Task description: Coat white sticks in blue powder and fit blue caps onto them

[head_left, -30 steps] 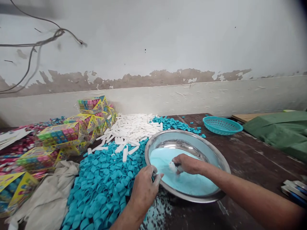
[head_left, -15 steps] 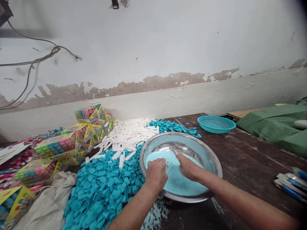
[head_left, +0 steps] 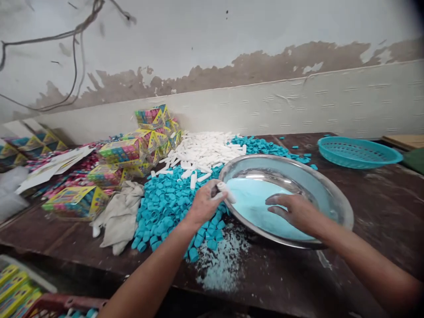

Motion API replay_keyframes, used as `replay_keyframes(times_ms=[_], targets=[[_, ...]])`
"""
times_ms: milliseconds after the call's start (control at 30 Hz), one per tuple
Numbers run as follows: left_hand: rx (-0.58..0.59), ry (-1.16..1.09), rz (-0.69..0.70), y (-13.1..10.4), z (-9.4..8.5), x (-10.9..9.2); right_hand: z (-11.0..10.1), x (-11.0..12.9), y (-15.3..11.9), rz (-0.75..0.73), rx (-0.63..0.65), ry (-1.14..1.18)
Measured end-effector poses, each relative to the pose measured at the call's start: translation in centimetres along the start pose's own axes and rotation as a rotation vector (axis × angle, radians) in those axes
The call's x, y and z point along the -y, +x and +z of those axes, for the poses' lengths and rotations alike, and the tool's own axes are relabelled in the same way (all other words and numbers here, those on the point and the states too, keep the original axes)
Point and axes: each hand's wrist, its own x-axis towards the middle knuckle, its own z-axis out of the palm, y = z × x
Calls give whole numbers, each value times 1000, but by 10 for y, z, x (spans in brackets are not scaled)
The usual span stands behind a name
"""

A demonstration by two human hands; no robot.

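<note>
My left hand [head_left: 204, 204] grips a small white plastic tube [head_left: 226, 191] at the left rim of a wide steel basin [head_left: 344, 212]. Pale blue powder [head_left: 255, 198] lies inside the basin. Over the powder hangs my right hand [head_left: 300, 213], its fingers apart and nothing seen in them. A heap of teal plastic caps [head_left: 164, 201] spreads beneath and beside my left hand. Behind the caps is a pile of similar white tubes [head_left: 207, 148].
Smaller teal pieces [head_left: 265, 145] lie behind the basin, near a teal plastic basket [head_left: 359, 152]. Wrapped packs [head_left: 121, 152] of colourful items and a beige cloth [head_left: 121, 216] sit at left. Spilled powder [head_left: 223, 260] marks the dark table [head_left: 278, 282].
My left hand has lifted the white tube from over the powder to the basin's left rim. My right hand has opened and moved right. The view has swung down and left.
</note>
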Motion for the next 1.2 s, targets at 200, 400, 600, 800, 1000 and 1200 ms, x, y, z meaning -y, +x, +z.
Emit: replay_keyframes(times_ms=[200,400,600,800,1000,1200], targets=[[-85,-419,-275,-74,-52,32,37,80,-43,-246,-111,227],[-108,-529,-388,-115,-50,61,105,102,-14,-29,141,128],[-102,-532,-367,-121,-51,66,126,95,30,-21,86,-52],[-84,-533,-375,-122,-48,68,137,96,49,-125,154,-260],[-21,-459,-314,-125,-43,68,138,99,52,-236,169,-264],[23,-443,-275,-126,-42,67,133,103,48,-194,119,-102]])
